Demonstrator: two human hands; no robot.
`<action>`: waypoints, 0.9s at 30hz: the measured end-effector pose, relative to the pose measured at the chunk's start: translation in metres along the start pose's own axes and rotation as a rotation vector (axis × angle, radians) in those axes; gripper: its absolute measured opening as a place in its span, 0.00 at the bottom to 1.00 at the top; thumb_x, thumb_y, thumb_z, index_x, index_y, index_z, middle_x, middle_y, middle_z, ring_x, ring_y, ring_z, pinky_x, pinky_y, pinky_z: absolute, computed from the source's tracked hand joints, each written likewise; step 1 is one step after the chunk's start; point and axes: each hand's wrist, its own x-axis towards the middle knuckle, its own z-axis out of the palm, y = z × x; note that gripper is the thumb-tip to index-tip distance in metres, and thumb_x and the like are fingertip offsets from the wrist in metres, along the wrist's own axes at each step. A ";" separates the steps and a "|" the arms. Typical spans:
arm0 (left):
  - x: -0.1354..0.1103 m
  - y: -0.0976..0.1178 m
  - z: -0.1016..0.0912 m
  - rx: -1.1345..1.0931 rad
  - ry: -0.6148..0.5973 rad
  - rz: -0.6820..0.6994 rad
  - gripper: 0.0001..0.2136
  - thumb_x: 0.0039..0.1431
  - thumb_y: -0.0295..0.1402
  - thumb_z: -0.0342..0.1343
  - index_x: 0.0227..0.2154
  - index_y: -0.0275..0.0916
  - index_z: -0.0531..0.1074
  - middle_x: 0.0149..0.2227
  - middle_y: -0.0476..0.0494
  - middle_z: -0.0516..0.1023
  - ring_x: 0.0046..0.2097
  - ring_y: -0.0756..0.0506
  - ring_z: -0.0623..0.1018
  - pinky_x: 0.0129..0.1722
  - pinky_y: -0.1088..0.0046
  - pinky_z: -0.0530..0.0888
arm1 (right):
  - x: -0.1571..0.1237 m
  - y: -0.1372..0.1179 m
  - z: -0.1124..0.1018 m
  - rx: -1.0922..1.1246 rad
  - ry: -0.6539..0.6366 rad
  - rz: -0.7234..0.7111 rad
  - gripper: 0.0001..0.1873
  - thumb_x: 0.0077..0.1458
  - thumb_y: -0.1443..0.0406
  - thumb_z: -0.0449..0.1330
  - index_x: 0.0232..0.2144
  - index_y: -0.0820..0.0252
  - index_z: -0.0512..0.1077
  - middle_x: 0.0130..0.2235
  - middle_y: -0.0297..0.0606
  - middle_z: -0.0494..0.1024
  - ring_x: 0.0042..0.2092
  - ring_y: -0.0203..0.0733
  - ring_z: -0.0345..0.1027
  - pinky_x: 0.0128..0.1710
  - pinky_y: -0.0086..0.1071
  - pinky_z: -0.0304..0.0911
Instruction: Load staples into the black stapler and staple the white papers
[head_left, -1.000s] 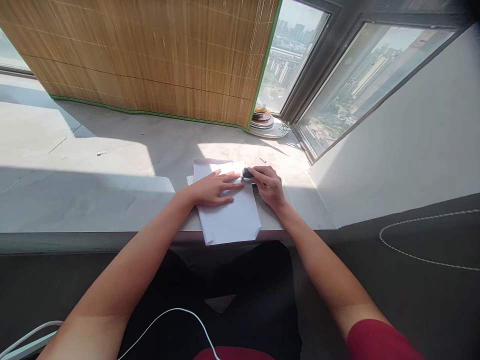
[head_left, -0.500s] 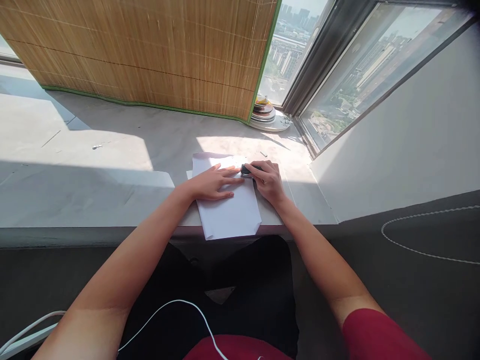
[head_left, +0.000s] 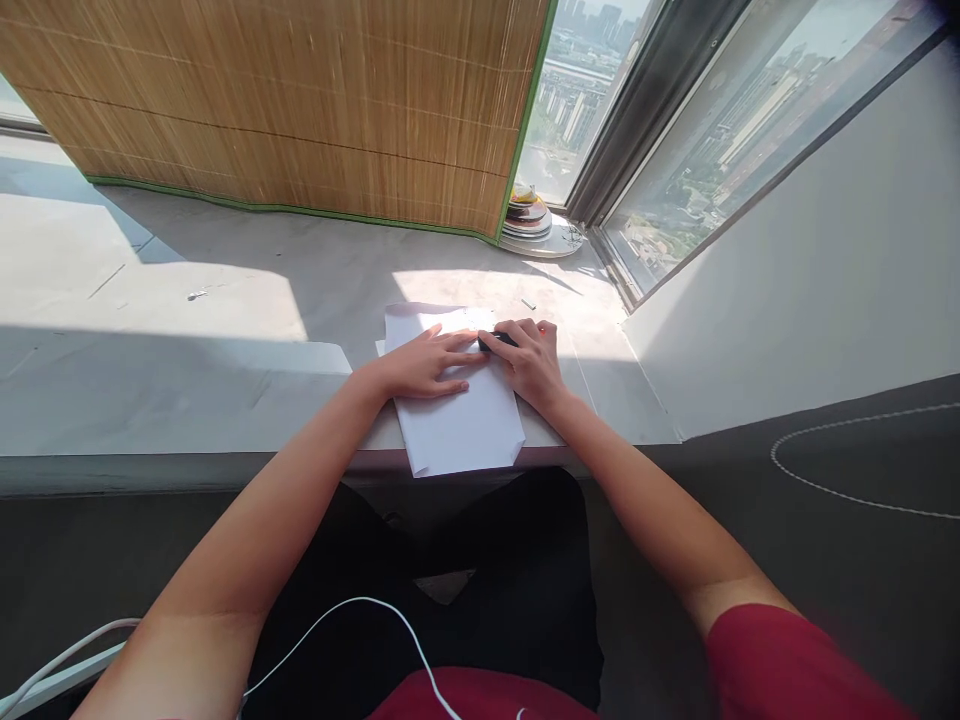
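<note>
White paper sheets [head_left: 465, 435], stacked a little unevenly, lie on the sill and reach past its front edge. My left hand [head_left: 431, 365] rests flat on them with its fingers spread toward the right. At the right edge of the paper, my right hand [head_left: 531, 360] is closed over a small black stapler [head_left: 495, 341]. The stapler's left end shows beside my left fingertips; most of its body is hidden under my right fingers.
Beyond the pale sill [head_left: 187, 400] hangs a bamboo blind [head_left: 300, 110] with green edging. Stacked plates [head_left: 536, 235] stand in the window corner. A loose staple strip [head_left: 528, 304] lies behind my right hand. A white cable [head_left: 360, 600] crosses my lap.
My right hand has flattened over the stapler, its fingers now pressing on top. The stapler appears lower and more closed. My left hand has stayed in place on the paper.
</note>
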 end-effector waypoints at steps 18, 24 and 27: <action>-0.002 -0.003 -0.009 0.137 0.365 -0.159 0.11 0.73 0.38 0.56 0.45 0.44 0.84 0.56 0.39 0.83 0.57 0.37 0.80 0.63 0.51 0.71 | 0.007 0.014 0.008 0.125 0.222 0.538 0.24 0.66 0.64 0.58 0.62 0.58 0.73 0.51 0.50 0.79 0.53 0.58 0.69 0.52 0.49 0.63; -0.049 -0.008 -0.030 0.317 0.587 -0.902 0.19 0.71 0.31 0.49 0.57 0.37 0.79 0.58 0.28 0.80 0.61 0.31 0.77 0.62 0.48 0.72 | 0.008 0.015 0.009 0.198 0.159 0.645 0.21 0.65 0.66 0.58 0.58 0.59 0.76 0.49 0.51 0.81 0.50 0.58 0.72 0.49 0.47 0.67; -0.093 -0.011 -0.037 0.417 0.440 -1.162 0.26 0.71 0.34 0.49 0.67 0.32 0.72 0.69 0.21 0.70 0.70 0.24 0.68 0.68 0.35 0.65 | 0.009 0.018 0.008 0.248 0.206 0.641 0.24 0.66 0.65 0.58 0.62 0.60 0.75 0.49 0.51 0.81 0.51 0.58 0.73 0.49 0.46 0.69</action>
